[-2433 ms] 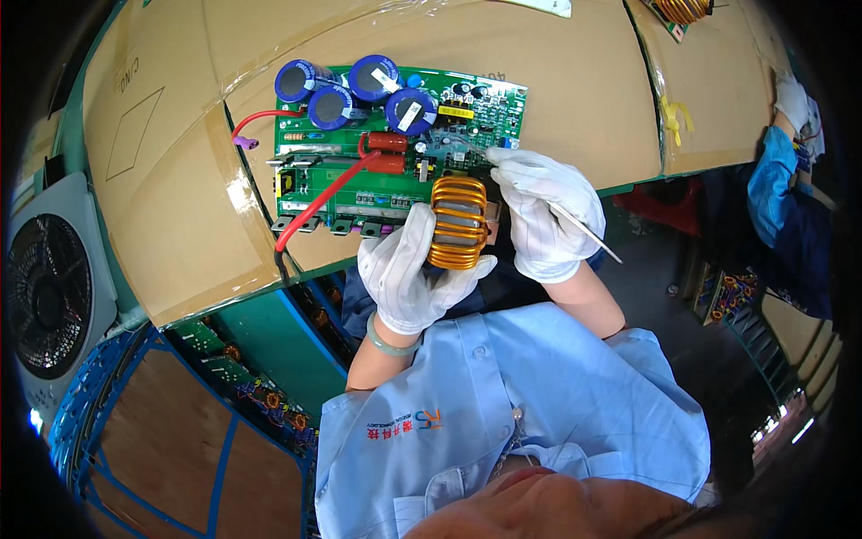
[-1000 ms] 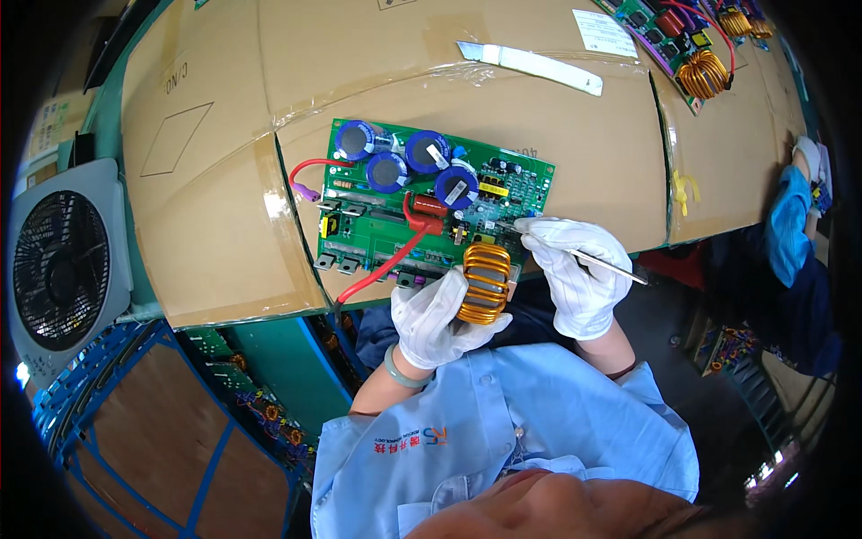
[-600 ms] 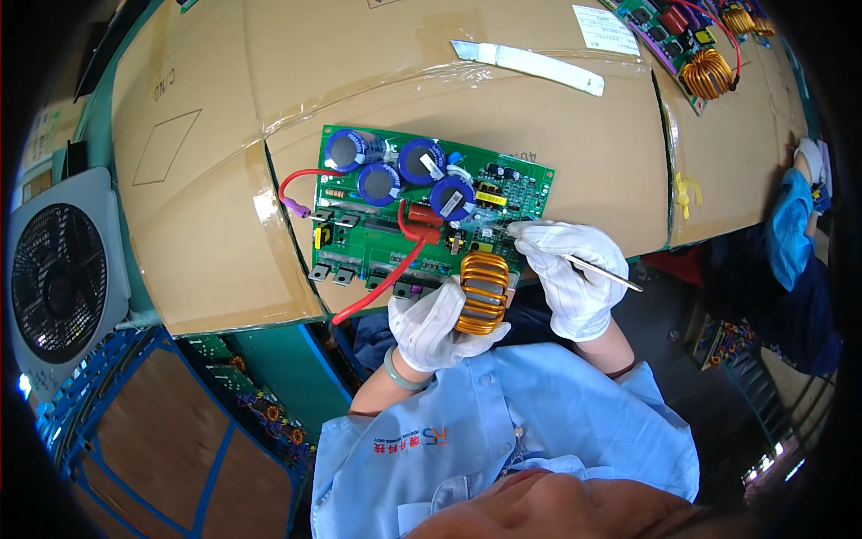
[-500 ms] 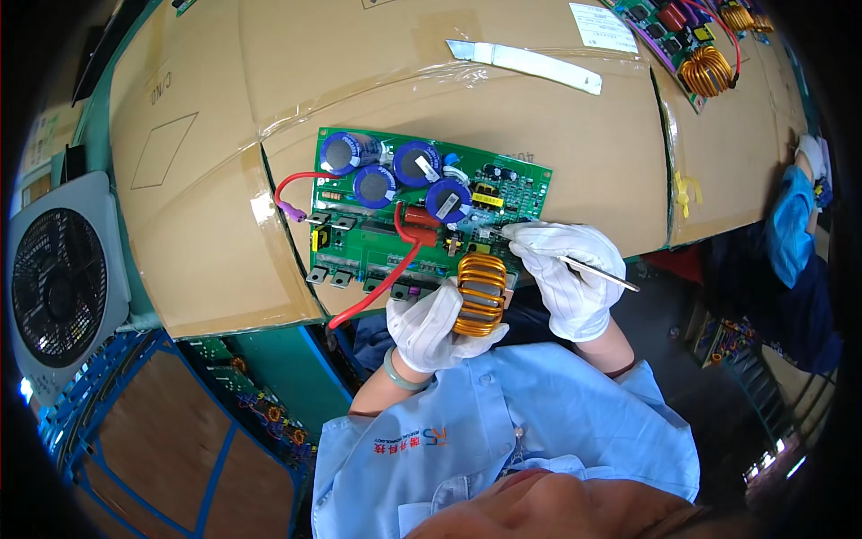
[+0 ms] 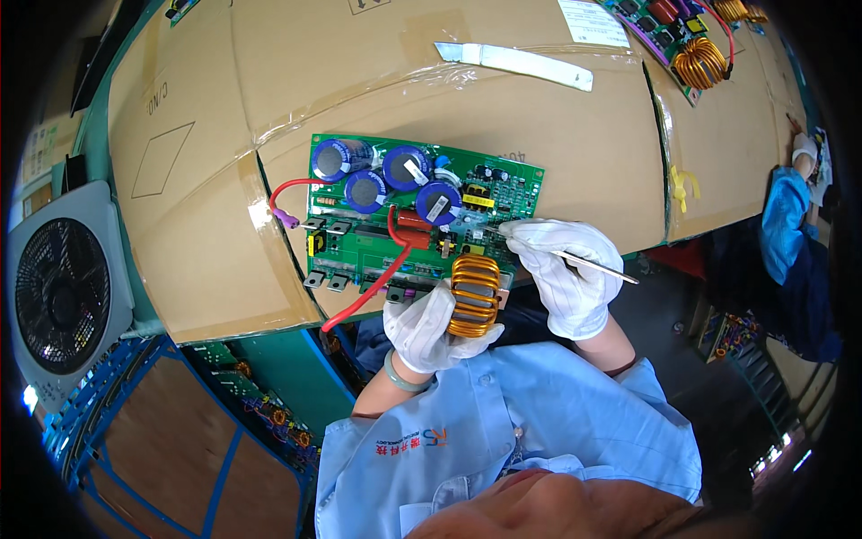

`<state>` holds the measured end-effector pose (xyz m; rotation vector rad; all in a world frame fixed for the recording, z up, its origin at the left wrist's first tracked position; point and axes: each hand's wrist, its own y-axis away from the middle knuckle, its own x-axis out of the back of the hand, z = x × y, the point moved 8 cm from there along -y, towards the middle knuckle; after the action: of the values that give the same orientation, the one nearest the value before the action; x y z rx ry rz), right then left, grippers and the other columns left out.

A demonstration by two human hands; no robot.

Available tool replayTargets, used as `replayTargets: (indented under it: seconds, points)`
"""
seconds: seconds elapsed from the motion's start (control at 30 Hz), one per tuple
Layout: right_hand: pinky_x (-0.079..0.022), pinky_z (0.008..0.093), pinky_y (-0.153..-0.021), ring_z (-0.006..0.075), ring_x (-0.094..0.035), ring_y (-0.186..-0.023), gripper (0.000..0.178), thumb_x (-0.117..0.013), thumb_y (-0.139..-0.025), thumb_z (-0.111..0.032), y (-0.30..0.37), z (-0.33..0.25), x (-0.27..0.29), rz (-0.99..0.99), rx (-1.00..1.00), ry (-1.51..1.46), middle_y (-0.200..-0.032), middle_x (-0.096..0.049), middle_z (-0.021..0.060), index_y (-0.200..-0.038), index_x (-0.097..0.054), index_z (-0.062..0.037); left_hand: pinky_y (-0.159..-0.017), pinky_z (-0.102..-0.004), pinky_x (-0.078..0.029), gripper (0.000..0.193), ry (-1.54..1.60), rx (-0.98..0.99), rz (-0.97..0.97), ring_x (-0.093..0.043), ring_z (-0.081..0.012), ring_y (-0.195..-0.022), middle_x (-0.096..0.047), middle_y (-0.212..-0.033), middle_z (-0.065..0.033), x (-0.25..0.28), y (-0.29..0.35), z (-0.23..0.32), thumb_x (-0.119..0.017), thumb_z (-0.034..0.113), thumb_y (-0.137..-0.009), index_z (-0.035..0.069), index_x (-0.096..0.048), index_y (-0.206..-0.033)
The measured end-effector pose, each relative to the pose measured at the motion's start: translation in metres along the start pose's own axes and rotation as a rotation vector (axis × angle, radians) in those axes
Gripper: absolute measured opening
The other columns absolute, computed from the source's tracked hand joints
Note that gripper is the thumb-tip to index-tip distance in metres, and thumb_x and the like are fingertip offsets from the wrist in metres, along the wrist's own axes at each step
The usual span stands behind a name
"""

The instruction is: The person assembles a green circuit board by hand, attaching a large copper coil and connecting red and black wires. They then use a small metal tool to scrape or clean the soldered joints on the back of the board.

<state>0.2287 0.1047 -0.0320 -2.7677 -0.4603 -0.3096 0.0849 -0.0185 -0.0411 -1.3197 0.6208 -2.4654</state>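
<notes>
In our right hand, in a white glove, the fingers are closed together on a slim metal tool. Its tip points at the small parts on the right half of the green circuit board; whether it touches them, we cannot tell. Our left hand, also gloved, is clamped on the copper coil, with fingers at its left side and thumb along its lower end. If it also pinches the board, we cannot see.

The board lies in the middle of the frame on the cardboard, its lower right corner seeming to pass the cardboard edge. On it stand blue capacitors, and a red cable hangs over its lower side.

Compared with two seconds ago, the tool lies more level in the frame, while both grips are the same. For the work this means, as we judge, a change of angle at one small area.

Farther out we see a white strip at upper middle, a second board at upper right, and a fan at left.
</notes>
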Motion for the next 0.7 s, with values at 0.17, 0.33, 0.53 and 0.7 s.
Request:
replayTargets:
  seconds: [0.17, 0.33, 0.53, 0.7]
  points:
    - [-0.056, 0.0317, -0.071, 0.0258, -0.075, -0.083, 0.007, -0.07, -0.089, -0.009, -0.0012, 0.0031, -0.0015, -0.029, -0.031, -0.025, -0.093, -0.077, 0.0128, -0.091, -0.072, -0.0024, -0.083, -0.0415, -0.055, 0.085, 0.1, 0.051, -0.005, -0.07, -0.023, -0.069, -0.072, -0.092, -0.0127, 0.002, -0.0018, -0.001, -0.086, 0.051, -0.071, -0.005, -0.055, -0.128]
    - [-0.061, 0.0379, -0.077, 0.0297, -0.074, -0.089, 0.012, -0.073, -0.084, 0.008, 0.0004, 0.0006, 0.0004, -0.006, -0.02, -0.113, -0.094, -0.073, 0.0202, -0.094, -0.067, 0.0048, -0.085, -0.0432, -0.055, 0.083, 0.101, 0.077, 0.001, -0.07, -0.0241, -0.069, -0.072, -0.091, -0.0126, 0.0019, 0.0012, -0.0031, -0.086, 0.051, -0.072, -0.005, -0.056, -0.125]
    - [-0.061, 0.0374, -0.078, 0.0286, -0.074, -0.09, 0.018, -0.074, -0.083, 0.009, 0.0037, 0.0044, -0.0005, -0.015, 0.007, -0.119, -0.096, -0.072, 0.0206, -0.099, -0.066, 0.0051, -0.065, -0.0339, -0.043, 0.092, 0.006, 0.044, 0.005, -0.06, -0.0244, -0.06, -0.072, -0.081, -0.0125, 0.0002, 0.0016, -0.0029, -0.077, 0.068, -0.07, -0.016, -0.06, -0.104]
    - [-0.057, 0.0316, -0.071, 0.0254, -0.075, -0.082, 0.009, -0.072, -0.089, -0.009, 0.0005, 0.0012, 0.0001, 0.07, -0.022, -0.018, -0.093, -0.076, 0.0135, -0.092, -0.072, -0.0009, -0.066, -0.0342, -0.043, 0.091, 0.029, -0.002, 0.06, -0.061, -0.0241, -0.063, -0.072, -0.085, -0.0128, 0.0008, 0.0042, -0.0026, -0.079, 0.065, -0.07, -0.015, -0.059, -0.108]
